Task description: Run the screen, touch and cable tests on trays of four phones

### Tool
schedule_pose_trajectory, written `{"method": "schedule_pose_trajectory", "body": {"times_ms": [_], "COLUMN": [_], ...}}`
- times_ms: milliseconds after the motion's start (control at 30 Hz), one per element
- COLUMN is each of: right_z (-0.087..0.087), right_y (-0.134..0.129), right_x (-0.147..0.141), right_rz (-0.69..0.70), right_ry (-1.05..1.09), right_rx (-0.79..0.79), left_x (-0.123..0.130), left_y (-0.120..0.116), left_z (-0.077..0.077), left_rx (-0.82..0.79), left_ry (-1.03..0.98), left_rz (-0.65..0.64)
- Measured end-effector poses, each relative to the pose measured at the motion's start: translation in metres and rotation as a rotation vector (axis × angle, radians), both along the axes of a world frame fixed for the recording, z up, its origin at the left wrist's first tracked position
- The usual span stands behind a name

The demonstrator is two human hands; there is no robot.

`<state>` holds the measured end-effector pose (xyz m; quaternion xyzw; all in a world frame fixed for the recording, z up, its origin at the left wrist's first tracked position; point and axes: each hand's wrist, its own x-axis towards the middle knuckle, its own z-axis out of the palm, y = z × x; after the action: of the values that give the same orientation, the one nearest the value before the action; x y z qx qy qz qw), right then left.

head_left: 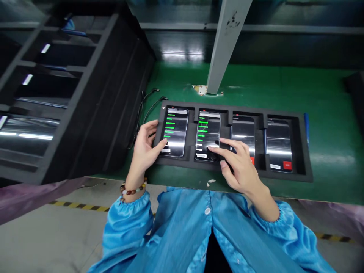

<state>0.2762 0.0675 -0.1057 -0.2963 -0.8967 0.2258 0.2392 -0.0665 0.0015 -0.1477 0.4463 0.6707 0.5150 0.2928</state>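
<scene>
Four phones lie in a black foam tray (305, 155) on the green table. Green text lines show on the leftmost phone (176, 132) and on the second phone (209, 131). The third phone (243, 129) and the fourth phone (278, 142) have dark screens, each with a red patch low on the right. At the tray's left end, my left hand (143, 148) has its thumb on the leftmost phone's edge, fingers apart. My right hand (239, 163) spreads its fingers, the index fingertip at the lower part of the second phone's screen.
Stacked black foam trays (113, 94) holding more phones rise at the left. Black cables (150, 102) lie between stack and tray. A grey metal post (227, 41) stands behind the tray. A dark object (355, 91) is at the right edge.
</scene>
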Motion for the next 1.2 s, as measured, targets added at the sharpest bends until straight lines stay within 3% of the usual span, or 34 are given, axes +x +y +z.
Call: {"method": "schedule_pose_trajectory", "body": {"times_ms": [233,500,667,733,800,867,933,1067,1200], "right_z": [-0.003,-0.006,0.000,0.004,0.006,0.003,-0.003,-0.015,-0.019], "right_y": [0.000,0.001,-0.001,0.005,0.014,0.026,0.035,0.045,0.049], "right_x": [0.001,0.002,0.006,0.021,0.049,0.084,0.118,0.158,0.159], "right_rz": [-0.016,-0.039,-0.112,-0.246,-0.482,-0.736,-0.878,-0.866,-0.765], "right_ry": [0.018,0.032,0.094,0.161,0.191,0.166,0.134,0.134,0.019], "right_rx": [-0.048,-0.062,-0.050,-0.006,0.030,0.028,-0.013,-0.108,-0.093], "left_x": [-0.004,-0.017,-0.018,-0.017,-0.014,-0.010,-0.003,0.013,0.024], "left_y": [0.025,0.008,0.004,0.006,0.009,0.015,0.023,0.039,0.044], "left_z": [-0.003,-0.002,-0.003,-0.002,0.002,0.009,0.016,0.026,0.027], "left_rx": [-0.097,-0.096,-0.108,-0.124,-0.152,-0.164,-0.156,-0.153,-0.140], "left_ry": [0.158,0.082,0.133,0.121,0.147,0.235,0.361,0.531,0.589], "left_rz": [0.097,-0.116,-0.121,-0.096,-0.074,-0.074,-0.100,-0.107,-0.076]}}
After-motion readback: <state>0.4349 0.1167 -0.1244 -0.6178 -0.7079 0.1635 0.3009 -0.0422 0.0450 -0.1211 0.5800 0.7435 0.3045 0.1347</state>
